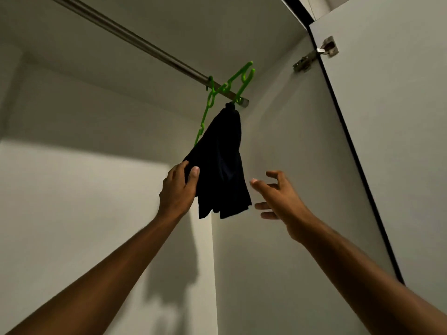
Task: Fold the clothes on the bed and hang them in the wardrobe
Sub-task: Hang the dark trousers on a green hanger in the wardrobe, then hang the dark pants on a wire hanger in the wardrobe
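- The dark garment point(220, 165) hangs from a green hanger point(225, 93) hooked on the wardrobe rail point(145, 44), at the rail's far right end, just beside the wardrobe's right side wall point(278, 141).
- The hanger sits tilted and swung round, one arm pointing up past the rail and the other sloping down to the left. The cloth is bunched near the hook instead of spread along the hanger; probably it slid to one side, which would account for the tilt.
- The left hand point(177, 189) grips the garment's lower left edge, thumb in front and fingers curled behind the cloth. That hold looks meant to steady the hanging piece or pull it straight.
- The right hand point(278, 194) is spread, fingers apart and holding nothing. It hovers just right of the garment's hem, not touching it, and seems placed to take the other edge.
- The wardrobe door point(387, 141) stands open at the right, its metal hinge point(314, 55) showing near the top.
- My judgement: the hanging step is nearly done for this piece, and what remains is levelling it.
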Available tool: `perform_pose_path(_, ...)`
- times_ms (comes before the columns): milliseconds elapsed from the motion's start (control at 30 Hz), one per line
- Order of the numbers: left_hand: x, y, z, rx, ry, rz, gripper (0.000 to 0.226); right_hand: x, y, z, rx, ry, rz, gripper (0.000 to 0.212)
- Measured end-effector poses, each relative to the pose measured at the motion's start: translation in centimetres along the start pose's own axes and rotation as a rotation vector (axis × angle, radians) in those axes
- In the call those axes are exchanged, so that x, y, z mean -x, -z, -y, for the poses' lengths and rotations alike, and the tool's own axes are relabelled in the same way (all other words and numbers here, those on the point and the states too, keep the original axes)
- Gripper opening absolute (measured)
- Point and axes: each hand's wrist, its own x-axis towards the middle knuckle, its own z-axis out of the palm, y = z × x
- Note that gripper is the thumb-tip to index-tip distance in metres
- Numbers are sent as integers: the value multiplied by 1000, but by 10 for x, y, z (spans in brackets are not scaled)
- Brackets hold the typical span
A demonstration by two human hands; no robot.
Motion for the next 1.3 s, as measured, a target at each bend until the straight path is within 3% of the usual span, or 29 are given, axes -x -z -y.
perform_pose_path(167,75,-8,-55,18,-165,-116,65,52,46,-1,241,25,-30,66)
perform_pose_path(367,199,-41,-139,-147,-352,154,59,159,118,-21,1001,136,-36,65)
perform_pose_path(467,273,-55,-185,-217,-324,333,61,226,160,-44,1228,104,36,66)
perform_pose_path(733,529,-71,-291,-130,-178,905,60,464,258,-108,1324,-277,220,62)
perform_pose_path(967,741,-46,-403,-44,-242,1477,64,722,338,-118,1333,-871,362,65)
perform_pose_path(1100,814,-34,-457,39,-385,1695,66,811,364,-92,1266,-1145,289,69)
perform_pose_path(1300,876,-38,-548,222,-600,1810,67,898,411,-49,1251,-1422,10,66)
